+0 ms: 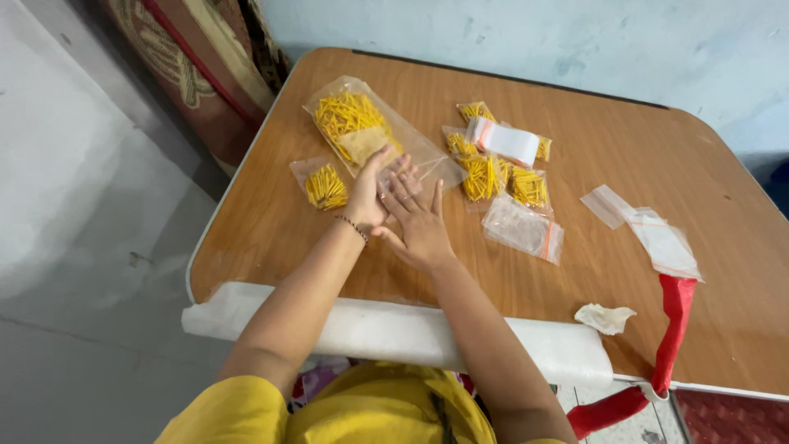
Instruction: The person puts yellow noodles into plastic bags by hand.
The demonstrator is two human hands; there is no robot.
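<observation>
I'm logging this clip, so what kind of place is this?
Likely a home or small workshop packing spot: a wooden table against a painted wall, with small plastic bags of yellow sticks.

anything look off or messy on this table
Nothing looks spilled or damaged: the yellow sticks all appear to sit inside their clear bags. The one stray item is a crumpled white scrap near the table's front edge, apart from the bags. Both hands, left and right, rest together by the large bag.

Left hand (367,191) and right hand (419,224) meet beside large bag (370,131).
</observation>
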